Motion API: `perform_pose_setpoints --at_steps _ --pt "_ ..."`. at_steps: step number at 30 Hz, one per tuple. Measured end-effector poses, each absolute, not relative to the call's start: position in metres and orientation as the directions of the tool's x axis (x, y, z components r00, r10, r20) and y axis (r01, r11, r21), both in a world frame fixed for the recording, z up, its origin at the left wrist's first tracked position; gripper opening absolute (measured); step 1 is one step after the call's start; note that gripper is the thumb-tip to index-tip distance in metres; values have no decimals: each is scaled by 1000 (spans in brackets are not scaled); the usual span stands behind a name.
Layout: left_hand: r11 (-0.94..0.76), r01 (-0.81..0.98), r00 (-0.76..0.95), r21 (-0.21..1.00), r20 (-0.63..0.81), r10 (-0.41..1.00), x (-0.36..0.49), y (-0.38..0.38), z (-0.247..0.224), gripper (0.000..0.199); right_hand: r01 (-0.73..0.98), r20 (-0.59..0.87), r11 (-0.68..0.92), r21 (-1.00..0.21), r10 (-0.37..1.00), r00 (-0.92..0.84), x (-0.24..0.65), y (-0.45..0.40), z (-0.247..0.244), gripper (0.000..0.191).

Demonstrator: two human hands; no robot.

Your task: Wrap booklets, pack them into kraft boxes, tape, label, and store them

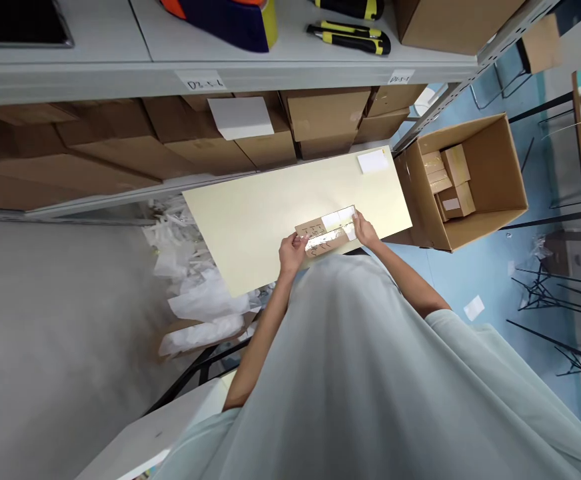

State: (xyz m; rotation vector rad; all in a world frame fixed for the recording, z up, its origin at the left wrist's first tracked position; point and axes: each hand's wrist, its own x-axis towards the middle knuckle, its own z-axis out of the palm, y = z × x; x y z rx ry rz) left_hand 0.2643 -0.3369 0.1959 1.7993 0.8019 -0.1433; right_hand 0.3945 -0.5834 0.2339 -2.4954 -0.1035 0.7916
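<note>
A small cardboard box (326, 239) with shiny tape along it, white labels and handwritten marks is at the near edge of the cream tabletop (250, 220). My left hand (292, 252) grips its left end, thumb and fingers pinched together. At the right end, my right hand (365, 230) has its fingers wrapped round the box's edge. Both hands are over the table, close to my body. On the far right part of the tabletop lies a white paper stack (372, 161).
A large open carton (513, 180) holding several small boxes adjoins the table's right end. Beyond the table, a shelf (120, 79) carries brown boxes below and cutters (353, 43) above. White plastic wrapping (195, 293) is heaped at the left.
</note>
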Motion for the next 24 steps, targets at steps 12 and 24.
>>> perform_pose_setpoints --at_steps 12,24 --pt "-346 591 798 729 -466 382 262 -340 223 26 42 -523 -910 -413 274 807 386 -588 247 67" --pt "-399 462 850 792 -268 454 321 -353 233 30 142 -342 -830 -539 370 864 426 -628 260 27"
